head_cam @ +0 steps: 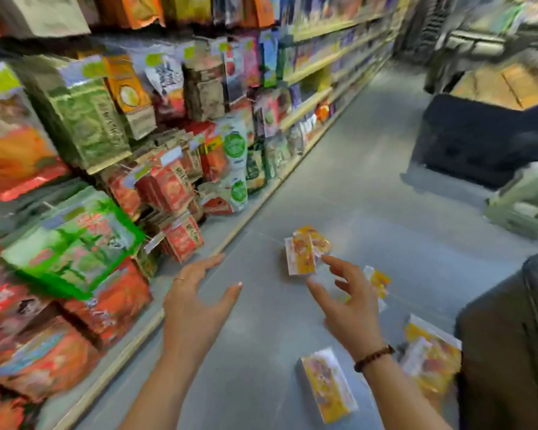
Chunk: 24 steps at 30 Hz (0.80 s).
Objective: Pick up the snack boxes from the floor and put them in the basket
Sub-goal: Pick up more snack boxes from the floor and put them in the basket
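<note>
Several yellow and white snack boxes lie on the grey floor. The farthest snack box sits just beyond my right hand, whose fingers are spread and nearly touch it. Another box is partly hidden behind that hand. A near box lies under my right wrist, and one more box rests against a dark basket at the right edge. My left hand hovers open over the floor, holding nothing.
Store shelves packed with colourful snack bags line the left side of the aisle. A dark blue crate and a pale green object stand at the right. The picture is blurred.
</note>
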### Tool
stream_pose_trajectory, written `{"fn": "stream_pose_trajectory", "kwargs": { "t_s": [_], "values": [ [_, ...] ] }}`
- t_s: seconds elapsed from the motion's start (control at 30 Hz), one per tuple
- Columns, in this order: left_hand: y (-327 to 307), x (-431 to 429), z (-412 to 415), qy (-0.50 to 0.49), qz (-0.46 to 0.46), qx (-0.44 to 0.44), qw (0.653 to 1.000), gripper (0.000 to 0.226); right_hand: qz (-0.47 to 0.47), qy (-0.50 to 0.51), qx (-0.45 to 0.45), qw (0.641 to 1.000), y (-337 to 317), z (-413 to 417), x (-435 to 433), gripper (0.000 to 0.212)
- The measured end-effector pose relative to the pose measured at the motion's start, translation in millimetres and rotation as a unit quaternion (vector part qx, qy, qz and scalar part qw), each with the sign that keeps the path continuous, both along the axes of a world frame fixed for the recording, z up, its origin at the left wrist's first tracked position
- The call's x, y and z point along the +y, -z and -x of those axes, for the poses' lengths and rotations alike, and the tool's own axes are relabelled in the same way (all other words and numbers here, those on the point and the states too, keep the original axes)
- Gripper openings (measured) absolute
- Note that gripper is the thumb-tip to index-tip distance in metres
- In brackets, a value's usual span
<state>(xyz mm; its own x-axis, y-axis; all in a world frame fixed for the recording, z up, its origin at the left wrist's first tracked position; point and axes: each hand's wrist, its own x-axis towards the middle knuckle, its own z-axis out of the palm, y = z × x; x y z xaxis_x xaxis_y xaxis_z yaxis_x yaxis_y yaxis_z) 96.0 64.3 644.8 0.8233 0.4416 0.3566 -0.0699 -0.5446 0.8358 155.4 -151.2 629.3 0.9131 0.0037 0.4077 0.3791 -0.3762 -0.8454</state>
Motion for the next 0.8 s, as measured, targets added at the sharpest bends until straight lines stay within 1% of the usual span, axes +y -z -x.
{"fn": "stream_pose_trajectory", "kwargs": {
  "t_s": [0.13,0.3,0.37,0.5,0.67,0.8],
  "values": [
    [3,-34,-46,0.063,0.008,0.012,0.998,0.042,-0.009,0.059,0.024,0.998,10,-21,-38,0.036],
    [11,-43,-113,0.114,0.005,0.018,0.993,0.043,-0.004,0.083,0.056,0.995,22,-66,-47,0.039],
    [16,-39,-145,0.123,0.006,0.019,0.992,0.042,0.005,0.096,0.062,0.993,27,-91,-42,0.039],
    [26,-17,-220,0.158,-0.004,0.034,0.987,0.045,0.013,0.109,0.086,0.990,35,-155,-25,0.047],
    [33,12,-322,0.198,-0.026,0.063,0.978,0.047,0.008,0.149,0.116,0.982,45,-223,-7,0.046],
    [42,15,-384,0.223,-0.036,0.076,0.971,0.045,0.011,0.164,0.160,0.973,57,-262,-3,0.045]
  ]
}}
